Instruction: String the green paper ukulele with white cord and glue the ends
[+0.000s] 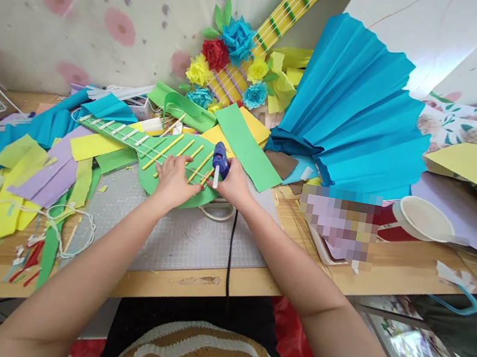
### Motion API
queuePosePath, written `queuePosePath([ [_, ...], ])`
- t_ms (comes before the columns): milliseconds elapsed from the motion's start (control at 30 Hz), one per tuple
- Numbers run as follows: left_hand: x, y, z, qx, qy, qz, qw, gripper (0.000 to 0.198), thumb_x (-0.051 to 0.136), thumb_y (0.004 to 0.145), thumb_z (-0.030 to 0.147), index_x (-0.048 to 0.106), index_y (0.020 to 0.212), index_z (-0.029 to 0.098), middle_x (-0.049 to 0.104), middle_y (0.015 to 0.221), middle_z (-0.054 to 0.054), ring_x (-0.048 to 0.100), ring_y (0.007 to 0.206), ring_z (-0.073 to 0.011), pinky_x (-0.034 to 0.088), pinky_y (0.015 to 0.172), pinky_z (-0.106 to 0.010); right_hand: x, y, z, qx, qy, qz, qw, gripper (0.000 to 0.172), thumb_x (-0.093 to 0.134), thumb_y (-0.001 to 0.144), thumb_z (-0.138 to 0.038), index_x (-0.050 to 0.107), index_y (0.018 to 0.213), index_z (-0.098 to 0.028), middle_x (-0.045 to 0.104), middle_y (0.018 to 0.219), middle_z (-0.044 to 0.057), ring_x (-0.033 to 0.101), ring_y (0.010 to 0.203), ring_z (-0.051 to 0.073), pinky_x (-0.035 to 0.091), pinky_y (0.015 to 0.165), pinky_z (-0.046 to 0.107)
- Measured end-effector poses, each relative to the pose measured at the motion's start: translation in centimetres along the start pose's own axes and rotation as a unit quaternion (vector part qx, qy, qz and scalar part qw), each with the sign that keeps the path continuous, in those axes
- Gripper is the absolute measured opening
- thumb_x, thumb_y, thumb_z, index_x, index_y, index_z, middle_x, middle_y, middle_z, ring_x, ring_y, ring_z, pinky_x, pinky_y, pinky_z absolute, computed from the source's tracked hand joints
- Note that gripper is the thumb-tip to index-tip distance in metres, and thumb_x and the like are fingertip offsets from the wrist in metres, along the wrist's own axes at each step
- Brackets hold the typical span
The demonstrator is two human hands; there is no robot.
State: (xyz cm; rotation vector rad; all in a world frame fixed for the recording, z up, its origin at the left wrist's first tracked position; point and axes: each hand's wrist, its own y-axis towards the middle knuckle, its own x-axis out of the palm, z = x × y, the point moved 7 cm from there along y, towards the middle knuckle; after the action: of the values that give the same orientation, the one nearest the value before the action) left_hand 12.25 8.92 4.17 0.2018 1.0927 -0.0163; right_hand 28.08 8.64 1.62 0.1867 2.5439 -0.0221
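My right hand is closed around a blue-purple glue gun, with a white glue stick poking out toward me. Under both hands lies a green paper guitar with yellow strips across its body, pale bars on its neck and thin white strings. My left hand rests on the guitar body with its fingers apart, close to the yellow strips near the right side. Whether its fingertips press on a strip or a string cannot be made out. The gun's nozzle is hidden.
A black cord runs over the grey cutting mat and table edge. Paper scraps crowd the left. Behind stand a flower-decked yellow guitar and a large pleated blue paper. A paper cup stands at right.
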Motion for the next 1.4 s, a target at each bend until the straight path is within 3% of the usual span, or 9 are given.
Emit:
queuePosePath([
  [200,-0.3,-0.3,1.3,0.055,0.018,-0.031,0.998,0.032,0.064,0.067,0.029,0.056,0.098,0.028,0.050,0.126,-0.010,0.028,0.137,-0.0338,0.006,0.112,-0.067,0.2,0.2,0.0,0.007,-0.005,-0.010,1.000,0.059,0.073,0.055,-0.038,0.042,0.103,-0.021,0.055,0.111,0.011,0.058,0.098,0.028,0.047,0.082,0.044],
  [333,-0.1,-0.6,1.7,0.090,0.030,-0.048,0.994,0.022,0.058,0.072,0.028,0.063,0.093,0.027,0.051,0.128,-0.009,0.028,0.138,-0.0327,0.003,0.112,-0.066,0.3,0.3,-0.1,-0.003,-0.006,-0.009,1.000,0.057,0.073,0.056,-0.035,0.043,0.102,-0.022,0.056,0.107,0.009,0.058,0.095,0.027,0.047,0.081,0.043],
  [500,0.2,-0.6,1.6,0.119,0.037,-0.058,0.991,0.023,0.054,0.076,0.031,0.066,0.095,0.027,0.054,0.126,-0.008,0.031,0.137,-0.0318,0.003,0.113,-0.065,0.1,0.4,0.0,0.000,-0.032,-0.013,0.999,0.059,0.075,0.055,-0.035,0.044,0.102,-0.020,0.055,0.107,0.010,0.056,0.099,0.026,0.046,0.081,0.040],
  [733,0.0,-1.2,2.4,0.204,0.064,-0.037,0.976,0.027,0.049,0.078,0.029,0.069,0.097,0.026,0.055,0.125,-0.009,0.029,0.138,-0.0305,-0.001,0.115,-0.061,0.1,0.4,0.0,-0.062,-0.016,-0.013,0.998,0.051,0.073,0.060,-0.033,0.044,0.100,-0.021,0.052,0.110,0.009,0.053,0.102,0.022,0.045,0.083,0.035],
  [1133,0.2,-0.9,2.0,0.200,-0.005,-0.041,0.979,0.031,0.047,0.079,0.028,0.066,0.102,0.023,0.060,0.121,-0.008,0.040,0.131,-0.0283,0.007,0.115,-0.061,0.2,0.5,0.2,-0.073,-0.022,0.001,0.997,0.045,0.070,0.062,-0.029,0.043,0.097,-0.021,0.052,0.107,0.008,0.053,0.101,0.021,0.046,0.084,0.035],
  [1267,-0.2,-0.8,2.2,0.202,-0.014,-0.021,0.979,0.025,0.048,0.081,0.032,0.066,0.095,0.022,0.062,0.117,-0.008,0.044,0.128,-0.0278,0.008,0.115,-0.060,0.0,0.6,0.4,-0.065,-0.014,0.000,0.998,0.043,0.069,0.063,-0.028,0.042,0.096,-0.021,0.052,0.104,0.007,0.053,0.101,0.021,0.045,0.085,0.035],
  [1400,0.0,-0.7,2.3,0.196,-0.006,-0.035,0.980,0.022,0.050,0.079,0.030,0.066,0.090,0.022,0.063,0.114,-0.007,0.044,0.127,-0.0279,0.008,0.115,-0.060,0.0,0.6,0.6,-0.050,-0.013,-0.003,0.999,0.043,0.068,0.064,-0.029,0.042,0.097,-0.020,0.053,0.104,0.007,0.054,0.100,0.022,0.046,0.083,0.035],
])
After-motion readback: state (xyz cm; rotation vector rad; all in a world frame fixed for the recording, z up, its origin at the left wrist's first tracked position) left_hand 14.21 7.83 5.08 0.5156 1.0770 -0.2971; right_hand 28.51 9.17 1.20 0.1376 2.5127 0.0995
